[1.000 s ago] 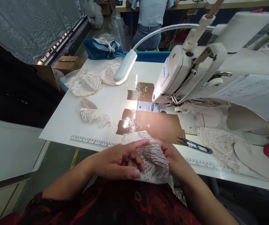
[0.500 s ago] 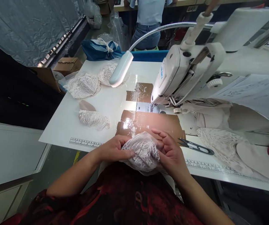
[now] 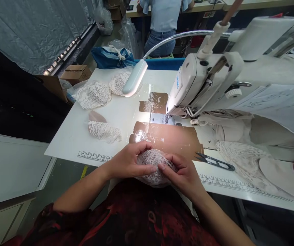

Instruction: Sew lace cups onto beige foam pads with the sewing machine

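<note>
Both hands cup a bunched white lace piece (image 3: 153, 165) at the near table edge — the left hand (image 3: 126, 163) and right hand (image 3: 182, 172) pinch it thumb to fingers, hiding its underside. Just right lie thread snips (image 3: 214, 161); beyond, brown tape patches (image 3: 167, 135) glare under the lamp (image 3: 134, 78), blurring the needle area of the sewing machine (image 3: 213, 82). Farther left lie more lace pieces (image 3: 93, 94).

At the near edge of the desk (image 3: 72, 136), both hands meet on a lace piece (image 3: 153, 164): left hand (image 3: 127, 163) to its left, right hand (image 3: 184, 172) to its right. Snips (image 3: 214, 161) lie just right. The sewing machine (image 3: 213, 78) stands behind, a lamp (image 3: 135, 78) to its left, more lace (image 3: 104, 131) at left.
</note>
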Demonstrator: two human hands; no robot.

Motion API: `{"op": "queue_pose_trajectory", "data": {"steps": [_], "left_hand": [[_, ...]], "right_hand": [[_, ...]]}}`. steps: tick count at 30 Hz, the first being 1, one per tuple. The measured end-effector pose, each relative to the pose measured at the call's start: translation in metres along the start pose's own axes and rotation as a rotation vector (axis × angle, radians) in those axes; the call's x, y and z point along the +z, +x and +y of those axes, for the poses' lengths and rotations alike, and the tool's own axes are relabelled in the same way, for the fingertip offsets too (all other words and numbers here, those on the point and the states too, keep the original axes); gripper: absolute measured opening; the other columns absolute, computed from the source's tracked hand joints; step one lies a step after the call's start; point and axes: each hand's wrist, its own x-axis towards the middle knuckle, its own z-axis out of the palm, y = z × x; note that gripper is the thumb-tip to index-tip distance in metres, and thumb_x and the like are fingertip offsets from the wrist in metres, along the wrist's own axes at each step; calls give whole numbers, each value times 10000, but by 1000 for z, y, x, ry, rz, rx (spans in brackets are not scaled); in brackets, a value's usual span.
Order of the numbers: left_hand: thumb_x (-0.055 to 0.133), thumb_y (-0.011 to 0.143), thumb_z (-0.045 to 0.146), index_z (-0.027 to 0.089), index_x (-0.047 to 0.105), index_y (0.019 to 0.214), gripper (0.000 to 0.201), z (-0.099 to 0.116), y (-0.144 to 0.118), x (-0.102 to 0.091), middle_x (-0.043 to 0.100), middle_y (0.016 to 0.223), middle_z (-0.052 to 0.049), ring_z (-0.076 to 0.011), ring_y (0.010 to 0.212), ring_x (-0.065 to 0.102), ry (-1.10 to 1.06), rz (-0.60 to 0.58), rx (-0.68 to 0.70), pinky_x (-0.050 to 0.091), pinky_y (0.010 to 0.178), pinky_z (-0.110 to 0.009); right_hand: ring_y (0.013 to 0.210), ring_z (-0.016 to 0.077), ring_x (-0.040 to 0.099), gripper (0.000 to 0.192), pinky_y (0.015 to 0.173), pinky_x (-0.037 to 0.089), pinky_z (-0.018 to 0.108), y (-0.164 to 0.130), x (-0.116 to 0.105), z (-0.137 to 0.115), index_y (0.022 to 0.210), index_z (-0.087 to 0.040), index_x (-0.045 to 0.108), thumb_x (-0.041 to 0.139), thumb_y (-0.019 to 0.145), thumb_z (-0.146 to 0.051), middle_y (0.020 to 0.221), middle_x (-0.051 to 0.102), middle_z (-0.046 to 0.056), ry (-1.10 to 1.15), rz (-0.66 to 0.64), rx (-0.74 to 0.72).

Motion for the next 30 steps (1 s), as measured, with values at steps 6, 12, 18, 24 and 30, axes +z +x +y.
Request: {"op": "queue_pose_trajectory", "data": {"steps": [6, 12, 18, 24, 30], "left_hand": [[598, 853, 307, 134, 613, 952, 199, 5, -1, 2, 566, 791, -1, -116, 711, 505, 152, -37, 25, 392, 638, -218], [559, 885, 318, 129, 635, 922, 207, 6, 1, 2, 562, 754, -1, -112, 695, 492, 140, -25, 43, 385, 645, -220], [547, 884, 284, 124, 608, 829, 179, 4, 7, 4, 521, 718, 10, -99, 669, 453, 75, -13, 12, 366, 611, -207], [571, 863, 319, 127, 563, 801, 202, 2, 13, 7, 479, 705, 15, -93, 646, 420, 10, -63, -26, 353, 581, -205], [702, 772, 344, 125, 577, 861, 267, 4, 18, 6, 552, 783, -9, -103, 707, 496, -328, -166, -88, 415, 637, -209]], "right_hand": [[727, 169, 605, 178, 657, 471, 280, 4, 4, -3, 718, -210, 602, 601, 839, -340, 790, 660, 33, 53, 60, -63], [662, 159, 601, 184, 609, 464, 277, 3, 6, -5, 684, -204, 608, 602, 835, -309, 718, 643, 28, 26, 102, -61], [658, 153, 589, 165, 592, 464, 263, 5, 3, 2, 800, -202, 637, 639, 816, -366, 739, 655, 23, 27, 91, 6], [562, 107, 479, 217, 524, 384, 230, 9, -6, -7, 705, -192, 598, 591, 852, -352, 616, 563, -17, -29, 4, -16], [536, 101, 433, 263, 473, 357, 224, 10, -13, -8, 697, -188, 582, 609, 820, -419, 618, 523, -15, 159, -36, 45]]}}
